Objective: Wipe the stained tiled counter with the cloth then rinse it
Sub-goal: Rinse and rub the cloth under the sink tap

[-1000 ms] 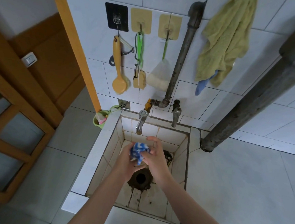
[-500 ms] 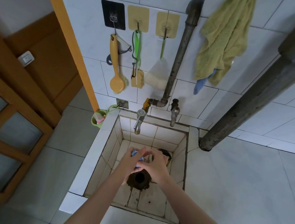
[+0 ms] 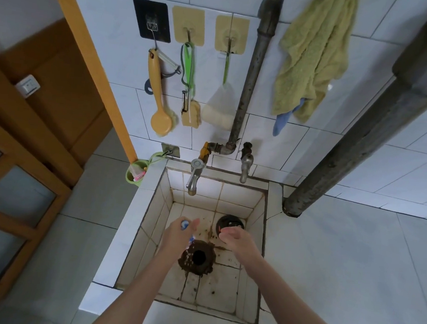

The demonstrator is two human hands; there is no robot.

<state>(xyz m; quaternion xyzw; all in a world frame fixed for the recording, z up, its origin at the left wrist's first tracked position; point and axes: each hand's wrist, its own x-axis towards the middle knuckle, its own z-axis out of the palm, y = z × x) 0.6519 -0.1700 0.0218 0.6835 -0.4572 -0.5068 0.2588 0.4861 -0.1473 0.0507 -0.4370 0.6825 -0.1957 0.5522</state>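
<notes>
Cloth [image 3: 185, 224], blue and white, is gripped in the left hand [image 3: 177, 235], fingers curled round it, over the sink [image 3: 133, 219], left of the drain hole [image 3: 198, 256]. Right hand [image 3: 239, 241] hovers apart, fingers loosely curled, empty; tiled counter [image 3: 352, 277] lies further right.

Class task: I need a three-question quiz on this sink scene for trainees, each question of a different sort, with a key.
1. True or false: the right hand holds the cloth.
2. What hangs to the right of the pipe? A. a towel B. a brush C. a sponge
3. Fill in: the number of taps above the sink is ____.

Key
1. False: the left hand grips it, and the right hand is open and apart from it.
2. A
3. Two
</notes>
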